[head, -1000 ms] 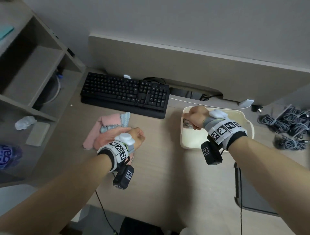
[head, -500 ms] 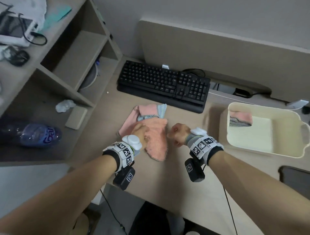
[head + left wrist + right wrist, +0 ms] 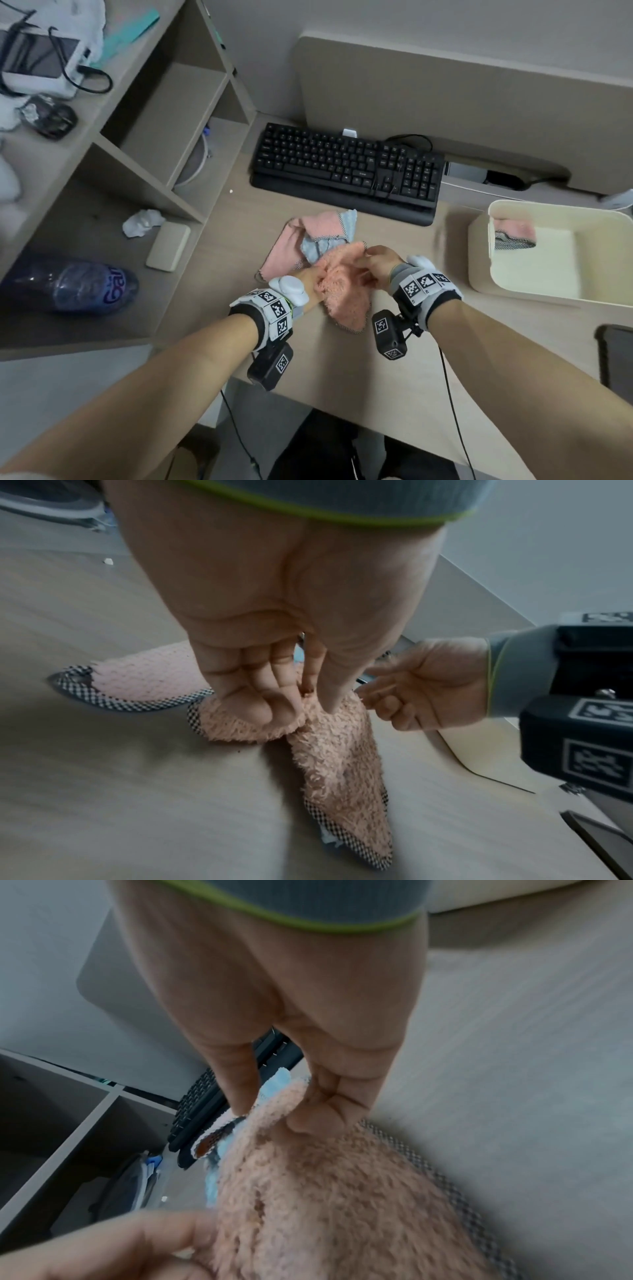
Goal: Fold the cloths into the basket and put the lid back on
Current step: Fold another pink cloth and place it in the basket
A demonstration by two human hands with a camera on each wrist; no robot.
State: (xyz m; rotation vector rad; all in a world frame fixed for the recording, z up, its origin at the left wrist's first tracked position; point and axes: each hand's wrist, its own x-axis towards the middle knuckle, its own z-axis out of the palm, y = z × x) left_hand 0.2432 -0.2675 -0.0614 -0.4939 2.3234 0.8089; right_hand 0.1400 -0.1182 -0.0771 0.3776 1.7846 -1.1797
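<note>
— Any writing you can read?
— Only on the plastic bottle [image 3: 68,284] lying on the shelf [image 3: 102,329]: purple letters, "Ga" and then it blurs.
— The keyboard [image 3: 346,171] keys?
— Too small to read. The wrist bands [image 3: 424,286] carry square black-and-white code marks, no words.

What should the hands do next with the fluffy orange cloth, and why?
Probably lift it and spread it flat for folding. The left hand and right hand each pinch the orange cloth, which is bunched up on the desk and overlaps the pink and blue cloths. The basket holds one folded cloth.
</note>
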